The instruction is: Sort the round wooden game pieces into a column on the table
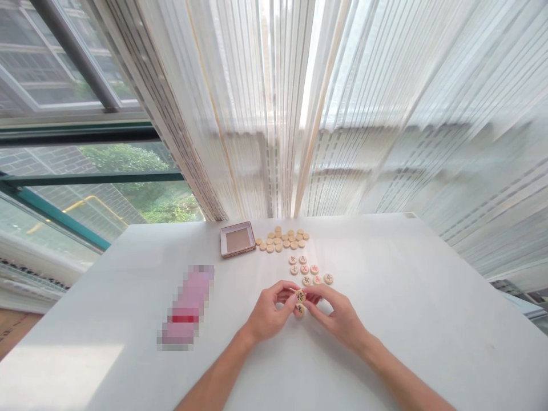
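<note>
My left hand and my right hand meet at the middle of a white table. Between their fingertips they pinch a round wooden chess piece with a dark character on its face. A second piece sits just under it, touching the fingers. Just beyond the hands lie several face-up pieces, some with red marks and some with black. Farther back is a cluster of several face-down pieces.
A small brown square box stands left of the face-down cluster. A blurred pink object lies on the table's left half. Striped sheer curtains hang behind the table's far edge, with a window at the left.
</note>
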Demonstrator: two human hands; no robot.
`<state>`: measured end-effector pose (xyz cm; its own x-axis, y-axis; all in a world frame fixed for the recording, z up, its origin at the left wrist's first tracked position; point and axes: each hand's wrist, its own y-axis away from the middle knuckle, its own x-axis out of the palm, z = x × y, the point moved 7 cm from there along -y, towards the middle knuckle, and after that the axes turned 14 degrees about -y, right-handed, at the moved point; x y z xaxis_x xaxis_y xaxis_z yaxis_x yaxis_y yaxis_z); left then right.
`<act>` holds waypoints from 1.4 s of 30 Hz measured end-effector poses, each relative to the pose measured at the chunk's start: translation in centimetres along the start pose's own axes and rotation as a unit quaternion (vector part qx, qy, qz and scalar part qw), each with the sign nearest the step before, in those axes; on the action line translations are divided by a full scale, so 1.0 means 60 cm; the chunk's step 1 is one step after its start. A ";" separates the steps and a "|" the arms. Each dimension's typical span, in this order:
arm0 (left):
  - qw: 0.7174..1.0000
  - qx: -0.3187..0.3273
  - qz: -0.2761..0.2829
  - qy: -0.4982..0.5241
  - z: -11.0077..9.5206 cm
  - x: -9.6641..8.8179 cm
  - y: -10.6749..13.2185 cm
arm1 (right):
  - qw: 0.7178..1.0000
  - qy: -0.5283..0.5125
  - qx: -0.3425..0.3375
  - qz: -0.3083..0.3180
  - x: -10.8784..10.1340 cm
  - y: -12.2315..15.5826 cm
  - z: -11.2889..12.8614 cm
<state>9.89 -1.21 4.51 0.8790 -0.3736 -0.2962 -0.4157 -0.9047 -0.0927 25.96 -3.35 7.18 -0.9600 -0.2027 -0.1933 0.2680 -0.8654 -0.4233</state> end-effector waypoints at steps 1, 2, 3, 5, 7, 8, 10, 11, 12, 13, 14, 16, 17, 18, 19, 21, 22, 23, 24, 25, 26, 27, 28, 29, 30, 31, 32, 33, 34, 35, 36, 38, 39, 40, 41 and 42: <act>1.000 0.005 0.003 0.000 0.000 0.001 0.001 | 1.000 0.002 0.001 -0.002 -0.001 0.000 -0.001; 1.000 0.010 0.005 0.000 -0.001 0.001 0.001 | 1.000 0.003 0.002 -0.003 -0.002 0.000 -0.001; 1.000 0.015 0.007 0.000 -0.001 0.002 0.002 | 1.000 0.004 0.003 -0.005 -0.003 0.000 -0.002; 1.000 0.021 0.011 -0.001 0.000 0.004 0.003 | 1.000 0.007 0.002 -0.009 -0.004 0.000 -0.002; 1.000 0.021 0.014 -0.005 0.001 0.005 0.003 | 1.000 0.011 -0.002 -0.012 -0.004 -0.001 0.000; 1.000 0.020 0.014 -0.008 0.002 0.005 0.003 | 1.000 0.014 -0.006 -0.012 -0.004 -0.001 0.001; 1.000 0.019 0.010 -0.013 0.002 0.004 0.003 | 1.000 0.022 -0.013 -0.016 -0.006 0.000 0.002; 1.000 0.019 0.008 -0.015 0.002 0.003 0.003 | 0.999 0.026 -0.017 -0.023 -0.008 0.001 0.003; 1.000 0.019 0.006 -0.017 0.002 0.002 0.002 | 0.999 0.031 -0.020 -0.031 -0.012 0.001 0.003; 1.000 0.018 0.004 -0.019 0.001 0.002 0.002 | 0.998 0.035 -0.021 -0.042 -0.015 0.002 0.002; 1.000 0.018 0.002 -0.023 0.001 0.001 0.002 | 0.998 0.038 -0.020 -0.050 -0.019 0.003 0.002; 0.999 0.018 -0.005 -0.040 -0.002 0.001 0.003 | 0.997 0.043 -0.018 -0.059 -0.023 0.004 0.001; 0.999 0.021 -0.009 -0.049 -0.004 0.000 0.004 | 0.997 0.044 -0.018 -0.058 -0.024 0.004 0.002; 0.998 0.026 -0.011 -0.058 -0.007 0.000 0.005 | 0.998 0.043 -0.017 -0.053 -0.023 0.004 0.003; 0.997 0.032 -0.011 -0.063 -0.010 0.001 0.005 | 0.998 0.040 -0.017 -0.045 -0.021 0.003 0.004; 0.996 0.049 -0.006 -0.070 -0.016 0.004 0.007 | 0.999 0.034 -0.015 -0.024 -0.015 0.002 0.007; 0.996 0.057 -0.002 -0.073 -0.018 0.006 0.008 | 0.999 0.032 -0.014 -0.014 -0.012 0.002 0.007; 0.995 0.064 0.000 -0.077 -0.020 0.007 0.009 | 0.999 0.030 -0.012 -0.006 -0.010 0.002 0.007; 0.994 0.069 0.001 -0.085 -0.021 0.007 0.010 | 1.000 0.029 -0.010 -0.001 -0.008 0.003 0.007; 0.993 0.073 0.001 -0.095 -0.022 0.008 0.011 | 1.000 0.028 -0.007 0.001 -0.007 0.003 0.006; 0.991 0.077 -0.001 -0.106 -0.022 0.008 0.012 | 1.000 0.029 -0.005 0.001 -0.006 0.004 0.005; 0.990 0.081 -0.003 -0.118 -0.023 0.007 0.013 | 1.000 0.031 -0.002 -0.001 -0.006 0.004 0.004; 0.988 0.087 -0.006 -0.131 -0.025 0.007 0.014 | 0.999 0.032 -0.001 -0.005 -0.006 0.005 0.003; 0.985 0.094 -0.007 -0.142 -0.028 0.008 0.014 | 0.999 0.034 0.000 -0.011 -0.007 0.005 0.003; 0.983 0.102 -0.007 -0.152 -0.031 0.009 0.015 | 0.999 0.036 0.001 -0.018 -0.008 0.005 0.004; 0.981 0.112 -0.006 -0.160 -0.035 0.010 0.016 | 0.999 0.039 0.001 -0.026 -0.009 0.005 0.005; 0.979 0.122 -0.004 -0.166 -0.039 0.011 0.016 | 0.999 0.043 0.001 -0.034 -0.010 0.004 0.007; 0.977 0.130 -0.002 -0.170 -0.043 0.012 0.016 | 0.998 0.046 0.001 -0.042 -0.010 0.004 0.009; 0.975 0.136 0.000 -0.173 -0.045 0.013 0.016 | 0.998 0.049 0.002 -0.049 -0.011 0.003 0.011; 0.975 0.139 0.001 -0.176 -0.047 0.013 0.016 | 0.997 0.051 0.003 -0.053 -0.011 0.003 0.013; 0.974 0.139 0.001 -0.177 -0.047 0.013 0.016 | 0.997 0.051 0.005 -0.056 -0.010 0.002 0.013; 0.975 0.133 0.003 -0.179 -0.044 0.013 0.015 | 0.997 0.048 0.013 -0.055 -0.010 0.002 0.011; 0.975 0.130 0.004 -0.178 -0.042 0.013 0.015 | 0.997 0.046 0.017 -0.052 -0.009 0.002 0.009; 0.976 0.127 0.004 -0.177 -0.040 0.013 0.015 | 0.998 0.043 0.021 -0.049 -0.009 0.003 0.006; 0.977 0.125 0.004 -0.174 -0.039 0.013 0.015 | 0.998 0.041 0.024 -0.044 -0.008 0.004 0.004; 0.978 0.122 0.003 -0.170 -0.037 0.013 0.015 | 0.998 0.039 0.025 -0.040 -0.007 0.005 0.001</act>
<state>10.70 -2.77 6.31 0.7653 -0.2505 -0.5930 -0.4997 -0.8118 -0.3020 26.46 -3.55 7.23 -0.9683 -0.0982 -0.2298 0.1850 -0.8999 -0.3948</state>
